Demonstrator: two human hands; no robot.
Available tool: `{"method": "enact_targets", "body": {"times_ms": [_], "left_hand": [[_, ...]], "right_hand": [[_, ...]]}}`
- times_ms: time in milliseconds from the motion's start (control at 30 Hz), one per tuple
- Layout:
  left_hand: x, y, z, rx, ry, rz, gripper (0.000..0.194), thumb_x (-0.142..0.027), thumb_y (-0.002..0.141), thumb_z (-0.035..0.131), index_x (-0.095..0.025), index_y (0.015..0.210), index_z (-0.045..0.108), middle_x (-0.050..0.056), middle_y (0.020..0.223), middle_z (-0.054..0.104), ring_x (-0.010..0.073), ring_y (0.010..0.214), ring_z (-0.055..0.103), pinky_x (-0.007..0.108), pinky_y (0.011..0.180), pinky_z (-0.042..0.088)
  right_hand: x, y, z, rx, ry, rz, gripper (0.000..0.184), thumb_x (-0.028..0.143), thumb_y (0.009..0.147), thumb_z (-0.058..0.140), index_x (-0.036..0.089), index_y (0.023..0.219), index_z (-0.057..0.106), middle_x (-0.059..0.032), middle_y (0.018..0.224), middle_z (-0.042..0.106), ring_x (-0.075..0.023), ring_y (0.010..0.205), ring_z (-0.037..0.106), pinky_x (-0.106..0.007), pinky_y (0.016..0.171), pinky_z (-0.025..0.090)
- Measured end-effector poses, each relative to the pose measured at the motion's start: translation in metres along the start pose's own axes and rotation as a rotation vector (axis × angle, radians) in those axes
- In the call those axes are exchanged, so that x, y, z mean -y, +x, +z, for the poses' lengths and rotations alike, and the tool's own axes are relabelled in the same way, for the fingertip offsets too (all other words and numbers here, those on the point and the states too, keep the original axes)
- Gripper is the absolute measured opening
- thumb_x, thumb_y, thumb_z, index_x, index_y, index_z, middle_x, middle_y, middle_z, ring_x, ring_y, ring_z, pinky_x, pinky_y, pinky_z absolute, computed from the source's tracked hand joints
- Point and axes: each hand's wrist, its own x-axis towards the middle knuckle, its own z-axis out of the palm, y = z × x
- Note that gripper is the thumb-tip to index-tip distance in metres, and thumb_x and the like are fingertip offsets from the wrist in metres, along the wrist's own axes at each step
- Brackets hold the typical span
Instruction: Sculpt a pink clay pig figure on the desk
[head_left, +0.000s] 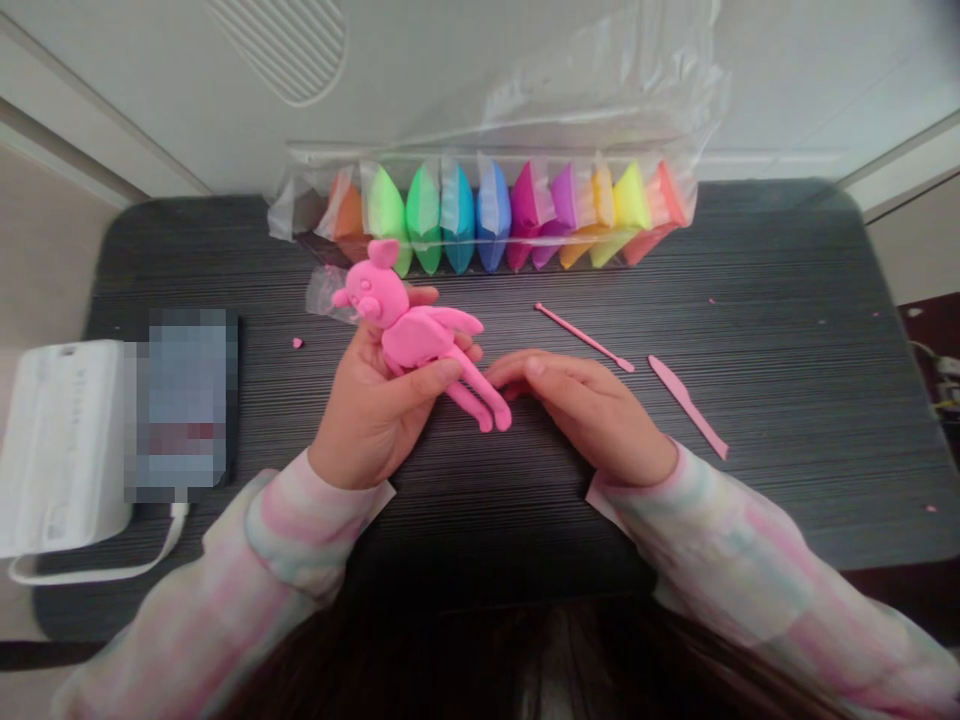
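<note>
A pink clay pig figure (416, 338) lies tilted across my left hand (382, 410), its head at the upper left and its two long legs pointing to the lower right. My left thumb presses over the lower body while the fingers support it from behind. Beside the legs rests my right hand (592, 410), fingers stretched toward the feet and holding nothing I can see. Whether its fingertips touch the nearer leg I cannot tell. To the right lie a thin pink modelling stick (585, 338) and a pink plastic knife (688, 405).
Along the back of the dark table (787, 300) stands a clear bag of several coloured clay packets (493, 220). At the left are a phone-like device (187, 400), blurred out, and a white box (67, 445) joined by a cable. A pink clay crumb (298, 343) lies left of the figure.
</note>
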Motion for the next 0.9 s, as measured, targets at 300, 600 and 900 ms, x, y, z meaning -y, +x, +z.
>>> {"method": "enact_targets", "body": {"times_ms": [300,600,900], "left_hand": [[0.002,-0.003,-0.001,0.103,-0.041,-0.069,0.037,-0.021,0.064,0.070,-0.027,0.096,0.053,-0.004,0.086,0.063,0.0139,0.077,0.064,0.029,0.070,0.054],[0.000,-0.005,0.003,0.084,-0.227,-0.155,0.040,-0.012,0.062,0.071,-0.026,0.096,0.054,-0.007,0.079,0.064,0.0096,0.071,0.063,0.019,0.065,0.053],[0.000,-0.004,0.001,0.064,-0.238,-0.138,0.038,-0.013,0.061,0.072,-0.026,0.094,0.057,-0.006,0.079,0.064,0.0093,0.071,0.063,0.019,0.066,0.054]], "right_hand": [[-0.001,-0.001,0.009,0.144,0.368,0.146,0.015,0.031,0.081,0.052,0.020,0.079,0.062,-0.0007,0.090,0.062,-0.0145,0.095,0.055,-0.034,0.095,0.038],[0.000,0.001,0.012,0.128,0.618,0.271,0.011,0.024,0.076,0.058,0.018,0.067,0.062,0.0017,0.070,0.058,-0.0105,0.073,0.052,-0.026,0.078,0.042],[0.002,0.001,0.013,0.139,0.705,0.292,0.014,0.019,0.076,0.056,0.016,0.064,0.064,0.0007,0.071,0.060,-0.0097,0.073,0.052,-0.023,0.074,0.038]]}}
